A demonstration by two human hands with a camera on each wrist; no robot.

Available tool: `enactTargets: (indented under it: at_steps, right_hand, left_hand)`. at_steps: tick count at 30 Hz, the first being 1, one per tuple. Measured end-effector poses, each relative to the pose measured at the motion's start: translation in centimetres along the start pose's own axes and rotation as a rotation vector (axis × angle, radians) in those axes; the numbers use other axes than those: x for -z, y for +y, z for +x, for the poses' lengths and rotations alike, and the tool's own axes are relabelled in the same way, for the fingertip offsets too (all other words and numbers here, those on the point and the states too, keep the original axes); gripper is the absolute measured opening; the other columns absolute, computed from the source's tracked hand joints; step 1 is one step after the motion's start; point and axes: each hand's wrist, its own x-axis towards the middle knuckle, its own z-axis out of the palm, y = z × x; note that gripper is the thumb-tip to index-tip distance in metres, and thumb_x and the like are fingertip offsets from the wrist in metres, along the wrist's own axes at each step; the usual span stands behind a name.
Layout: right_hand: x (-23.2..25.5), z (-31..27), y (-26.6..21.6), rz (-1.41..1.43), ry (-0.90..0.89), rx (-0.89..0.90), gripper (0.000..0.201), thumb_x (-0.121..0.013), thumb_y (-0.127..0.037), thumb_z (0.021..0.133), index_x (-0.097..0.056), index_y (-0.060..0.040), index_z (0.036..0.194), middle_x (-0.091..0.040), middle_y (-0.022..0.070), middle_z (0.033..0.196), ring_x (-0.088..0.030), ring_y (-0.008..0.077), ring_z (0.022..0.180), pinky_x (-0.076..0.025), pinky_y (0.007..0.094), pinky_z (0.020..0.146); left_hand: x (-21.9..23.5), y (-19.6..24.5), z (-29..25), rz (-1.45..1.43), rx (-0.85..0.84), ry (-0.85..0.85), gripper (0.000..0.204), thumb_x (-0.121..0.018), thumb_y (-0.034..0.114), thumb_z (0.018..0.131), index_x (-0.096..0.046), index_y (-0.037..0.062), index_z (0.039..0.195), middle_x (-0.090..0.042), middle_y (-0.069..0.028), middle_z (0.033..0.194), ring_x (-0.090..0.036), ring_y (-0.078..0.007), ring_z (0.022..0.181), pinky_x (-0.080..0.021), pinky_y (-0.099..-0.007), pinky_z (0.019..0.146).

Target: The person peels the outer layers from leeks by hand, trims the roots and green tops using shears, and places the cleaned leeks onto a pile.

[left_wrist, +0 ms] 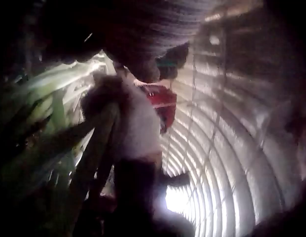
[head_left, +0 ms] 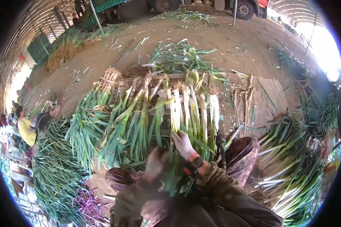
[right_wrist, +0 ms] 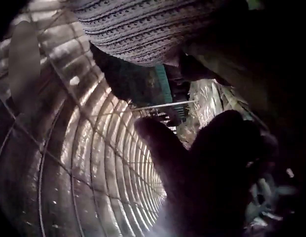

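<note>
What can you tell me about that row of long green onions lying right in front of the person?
The green onions lie side by side in a wide row on the dirt floor, white stalks and brownish root ends pointing away from the person, long green leaves trailing back toward the knees. The stalks at the right end look cleaner and whiter than those at the left. The gloved right hand rests on the stalks near the middle. The left hand is blurred among the leaves, so its grip cannot be told.

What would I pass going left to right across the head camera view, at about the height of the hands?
Person in a yellow top → pile of green leaves on the ground → blurred left hand → gloved right hand on the leek stalks → heap of leeks at far right.
</note>
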Motion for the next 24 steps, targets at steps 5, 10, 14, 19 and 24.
enactTargets:
  at_steps: [5,10,14,19,24]
  right_hand:
    - [0.2,-1.6,-0.5,-0.258,-0.215,0.038,0.032,-0.052,-0.029,0.103,-0.059,0.0008,0.096,-0.055,0.0000,0.073,-0.051,0.0094,0.058,-0.043,0.0280,0.051]
    - [2.1,-4.0,-0.5,-0.282,-0.368,-0.039,0.028,-0.050,-0.030,0.104,-0.053,-0.0041,0.094,-0.050,-0.0020,0.074,-0.049,0.0075,0.059,-0.042,0.0262,0.051]
    - [4.9,-6.7,-3.9,-0.121,-0.368,-0.162,0.026,-0.051,-0.027,0.105,-0.049,-0.0041,0.093,-0.047,-0.0017,0.072,-0.046,0.0063,0.059,-0.041,0.0257,0.049]
    - [9.3,-9.2,-4.5,-0.053,-0.322,-0.203,0.025,-0.052,-0.029,0.105,-0.053,-0.0045,0.103,-0.052,-0.0018,0.077,-0.048,0.0052,0.052,-0.041,0.0225,0.044]
    - [12.8,-6.6,-3.7,0.197,0.146,-0.122,0.024,-0.052,-0.026,0.104,-0.057,-0.0022,0.104,-0.052,0.0005,0.065,-0.049,0.0096,0.046,-0.041,0.0249,0.041]
  left_hand:
    - [2.7,-0.8,10.5,-0.192,0.051,-0.179,0.027,-0.067,0.024,0.095,-0.064,0.0014,0.110,-0.068,-0.0060,0.092,-0.062,-0.0139,0.084,-0.049,-0.0295,0.075]
    - [3.1,-4.0,23.2,-0.979,0.249,-0.396,0.030,-0.057,0.028,0.097,-0.062,0.0014,0.109,-0.068,-0.0101,0.090,-0.069,-0.0244,0.083,-0.060,-0.0397,0.073]
    - [5.5,0.6,28.6,-0.586,0.074,-0.168,0.023,-0.062,0.022,0.094,-0.061,0.0020,0.105,-0.064,-0.0077,0.087,-0.065,-0.0221,0.078,-0.056,-0.0362,0.070]
    - [9.9,4.3,33.9,-0.762,0.013,-0.074,0.016,-0.065,0.022,0.093,-0.061,0.0072,0.100,-0.062,-0.0020,0.080,-0.065,-0.0193,0.073,-0.055,-0.0330,0.068]
    - [8.8,4.4,32.8,-0.313,-0.040,0.324,0.027,-0.070,0.033,0.093,-0.065,0.0065,0.097,-0.067,-0.0023,0.078,-0.061,-0.0146,0.064,-0.051,-0.0289,0.061]
